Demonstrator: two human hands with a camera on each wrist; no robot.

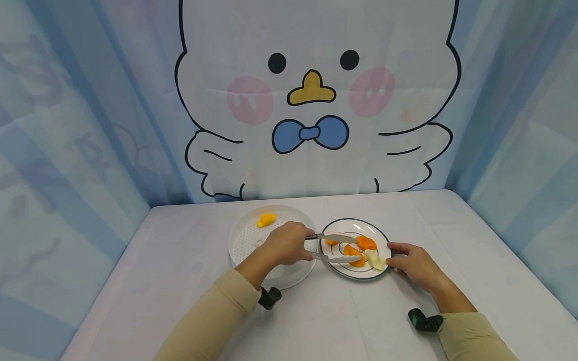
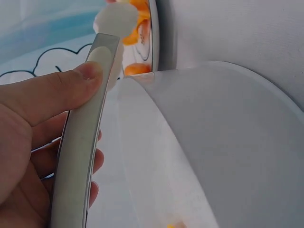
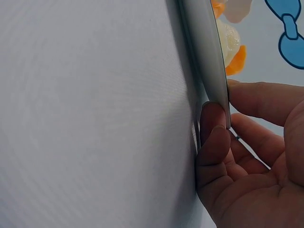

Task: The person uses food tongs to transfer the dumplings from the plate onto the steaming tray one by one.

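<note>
My left hand point(image 1: 291, 244) grips metal tongs point(image 1: 336, 248) and reaches from over a white perforated round tray point(image 1: 247, 241) to a white plate with a dark rim point(image 1: 350, 227). The tongs' two arms lie on either side of an orange food piece point(image 1: 353, 250). More orange pieces point(image 1: 366, 242) and a pale yellowish piece point(image 1: 376, 260) lie on the plate. My right hand point(image 1: 412, 263) pinches the plate's right rim point(image 3: 205, 61), thumb on top point(image 3: 259, 99). In the left wrist view my thumb point(image 2: 57, 92) presses the tongs' arm point(image 2: 80, 142). One yellow piece point(image 1: 266, 219) sits in the tray.
A white cloth covers the table point(image 1: 180, 260). A cartoon bird backdrop point(image 1: 311, 100) stands behind, with blue curtain walls at both sides. The tray and plate sit side by side, nearly touching, at the table's middle.
</note>
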